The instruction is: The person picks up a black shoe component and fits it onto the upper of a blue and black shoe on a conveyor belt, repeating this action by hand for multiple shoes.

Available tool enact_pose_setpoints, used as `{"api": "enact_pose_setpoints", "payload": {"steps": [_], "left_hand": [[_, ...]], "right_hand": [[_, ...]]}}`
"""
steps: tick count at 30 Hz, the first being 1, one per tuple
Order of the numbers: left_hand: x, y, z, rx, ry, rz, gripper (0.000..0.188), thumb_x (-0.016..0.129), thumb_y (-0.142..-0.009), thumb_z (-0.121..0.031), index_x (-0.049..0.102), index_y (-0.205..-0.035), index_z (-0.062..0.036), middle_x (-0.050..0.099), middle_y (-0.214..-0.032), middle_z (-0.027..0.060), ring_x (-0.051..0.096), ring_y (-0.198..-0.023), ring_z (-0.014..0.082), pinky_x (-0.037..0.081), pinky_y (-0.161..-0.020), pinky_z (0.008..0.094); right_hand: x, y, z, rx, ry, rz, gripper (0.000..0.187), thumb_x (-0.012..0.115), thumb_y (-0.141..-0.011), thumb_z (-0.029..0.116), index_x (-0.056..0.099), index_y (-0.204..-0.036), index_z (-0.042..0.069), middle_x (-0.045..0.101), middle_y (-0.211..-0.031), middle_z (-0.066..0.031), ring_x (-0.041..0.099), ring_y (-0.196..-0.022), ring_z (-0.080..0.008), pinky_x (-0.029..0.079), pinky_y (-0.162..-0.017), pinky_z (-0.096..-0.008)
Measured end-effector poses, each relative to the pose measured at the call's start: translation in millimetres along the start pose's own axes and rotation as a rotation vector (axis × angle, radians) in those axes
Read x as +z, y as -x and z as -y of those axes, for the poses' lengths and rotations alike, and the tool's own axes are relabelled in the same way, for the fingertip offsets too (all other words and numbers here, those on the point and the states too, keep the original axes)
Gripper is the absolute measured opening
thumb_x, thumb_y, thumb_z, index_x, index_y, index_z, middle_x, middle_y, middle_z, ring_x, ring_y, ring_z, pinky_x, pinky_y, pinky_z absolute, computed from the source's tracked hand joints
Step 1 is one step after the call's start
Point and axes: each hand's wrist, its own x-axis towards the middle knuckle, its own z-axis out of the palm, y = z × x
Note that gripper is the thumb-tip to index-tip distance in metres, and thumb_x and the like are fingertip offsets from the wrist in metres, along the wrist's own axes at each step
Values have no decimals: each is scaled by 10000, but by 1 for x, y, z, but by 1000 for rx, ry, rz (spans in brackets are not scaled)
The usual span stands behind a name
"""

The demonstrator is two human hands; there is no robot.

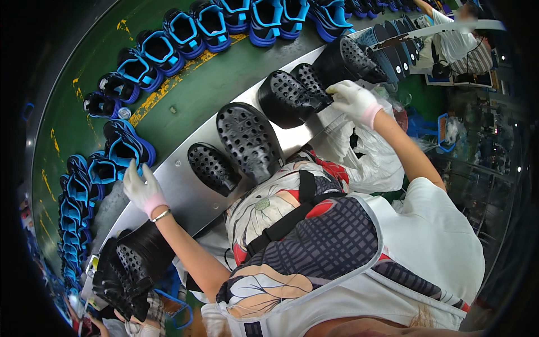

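My left hand [143, 190], in a white glove with a pink cuff, has its fingers spread with nothing in them. It hovers over the metal ledge, close to a black-and-blue sneaker [124, 149] on the green surface. My right hand [355, 102], gloved the same way, has loosely bent fingers beside a pair of black, hole-dotted, clog-shaped pieces [279, 92]; whether the fingertips touch them I cannot tell. Between my hands, a large clog-shaped piece [245, 135] and a smaller one [210, 164] lie on the metal ledge [168, 174].
Rows of black-and-blue sneakers [182, 33] line the green surface [174, 84]. More black perforated pieces sit at the ledge's right [351, 59] and lower left [132, 264]. Dark insoles [393, 45] stand at upper right. A white plastic bag [365, 151] hangs under my right arm. Other people work nearby.
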Motion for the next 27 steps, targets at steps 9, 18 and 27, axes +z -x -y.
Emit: {"api": "enact_pose_setpoints", "payload": {"steps": [9,18,27], "left_hand": [[-12,20,-47,-3,191,184,273,617,-877,-194,676,-1102,-51,635,-1105,159,591,-1031,317,444,-928,397],[-49,6,-82,-176,415,184,270,612,-901,-175,666,-1126,-36,640,-1113,124,622,-981,220,485,-862,333],[-74,-24,-140,-360,1947,635,834,468,-903,-632,361,-1410,21,510,-1344,176,504,-1221,290,388,-1050,438]], "right_hand": [[13,-17,-30,-353,104,-103,340,709,-746,147,594,-1056,67,587,-1072,-99,609,-968,-285,509,-817,-362],[-60,-1,2,-190,-16,-50,293,719,-740,98,600,-1001,38,585,-995,-88,637,-815,-203,532,-745,-308],[-49,-84,217,-1054,-305,-65,350,724,-765,176,590,-1066,55,596,-1099,-118,613,-977,-285,516,-813,-363]]}}
